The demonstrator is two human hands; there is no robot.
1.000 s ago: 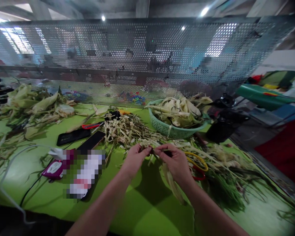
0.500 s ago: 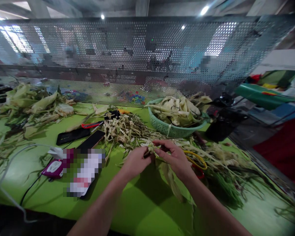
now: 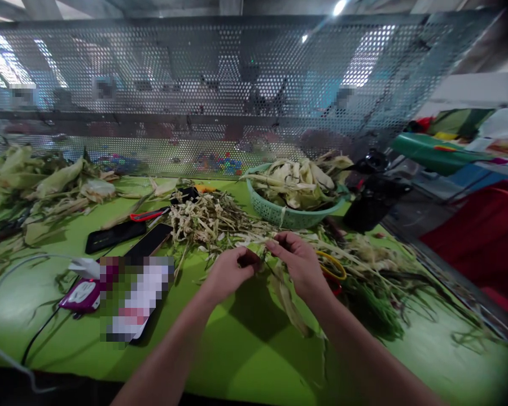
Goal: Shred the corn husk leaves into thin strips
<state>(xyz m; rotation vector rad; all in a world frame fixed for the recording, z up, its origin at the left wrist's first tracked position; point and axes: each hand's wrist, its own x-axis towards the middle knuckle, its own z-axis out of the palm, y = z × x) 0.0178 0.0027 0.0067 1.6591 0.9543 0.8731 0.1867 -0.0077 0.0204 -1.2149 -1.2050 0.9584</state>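
Observation:
Over the near middle of the table, my right hand (image 3: 300, 262) is closed, with thumb and fingertips pinching a pale corn husk strip (image 3: 272, 239). My left hand (image 3: 228, 275) is just to the left, thumb and forefinger curled together; whatever is between them is too small to make out. A longer dry husk piece (image 3: 288, 307) hangs or lies below my right hand; its upper end is hidden. Beyond the hands lies a heap of short, dry plant bits (image 3: 207, 217). Yellow-handled scissors (image 3: 333, 265) lie partly hidden beside my right hand.
A green basket (image 3: 285, 214) full of husks stands behind the hands. More husks (image 3: 34, 172) pile up at left. Phones (image 3: 114, 237), a red-handled cutter (image 3: 149, 215) and a purple power bank (image 3: 82, 294) with cables lie left. Green twine (image 3: 375, 310) lies right; perforated metal screen (image 3: 173, 96) behind.
My two hands have drawn slightly apart, my left fingertips moving away from the piece pinched in the right. The whole view has shifted a little, with the table's things now further left.

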